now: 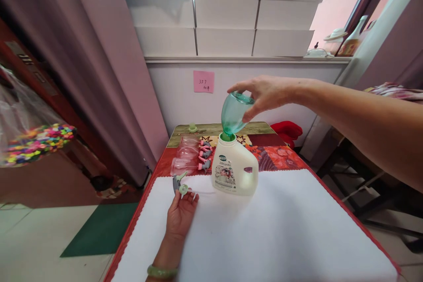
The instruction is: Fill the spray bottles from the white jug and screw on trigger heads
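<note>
My right hand grips a small green translucent bottle and holds it upside down, its neck set in the mouth of a white jug with a handle and a printed label. The jug stands upright on the white cloth. My left hand lies on the cloth left of the jug, fingers curled at a pale green and grey spray trigger head. A green bangle is on that wrist.
Several clear spray bottles with pink and grey triggers lie behind the trigger head. A green cap sits at the table's far edge. A red object is at the far right corner. White boxes stack on the sill.
</note>
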Available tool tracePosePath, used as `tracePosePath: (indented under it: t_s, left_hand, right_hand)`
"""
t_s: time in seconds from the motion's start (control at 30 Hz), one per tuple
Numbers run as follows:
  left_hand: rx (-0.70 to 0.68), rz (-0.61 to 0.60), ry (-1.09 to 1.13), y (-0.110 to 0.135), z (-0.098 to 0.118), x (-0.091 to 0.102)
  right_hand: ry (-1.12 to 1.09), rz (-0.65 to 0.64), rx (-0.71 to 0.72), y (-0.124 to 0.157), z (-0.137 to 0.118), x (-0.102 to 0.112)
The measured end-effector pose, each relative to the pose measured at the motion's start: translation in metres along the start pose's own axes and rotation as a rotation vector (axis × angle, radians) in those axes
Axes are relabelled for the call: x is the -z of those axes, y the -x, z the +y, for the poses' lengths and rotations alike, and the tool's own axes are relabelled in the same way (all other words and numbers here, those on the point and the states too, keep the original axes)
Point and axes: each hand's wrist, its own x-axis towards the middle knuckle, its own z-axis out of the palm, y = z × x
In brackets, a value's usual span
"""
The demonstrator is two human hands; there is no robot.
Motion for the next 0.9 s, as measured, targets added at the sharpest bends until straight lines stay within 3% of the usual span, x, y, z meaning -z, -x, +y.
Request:
tracePosePath:
  t_s: [0.9]
  left_hand:
    - [0.005,-0.014,-0.004,-0.0033,-0.0008,0.0036]
  right_hand:
    - [0.04,-0.041,-0.028,-0.0075,-0.0081,0.0068]
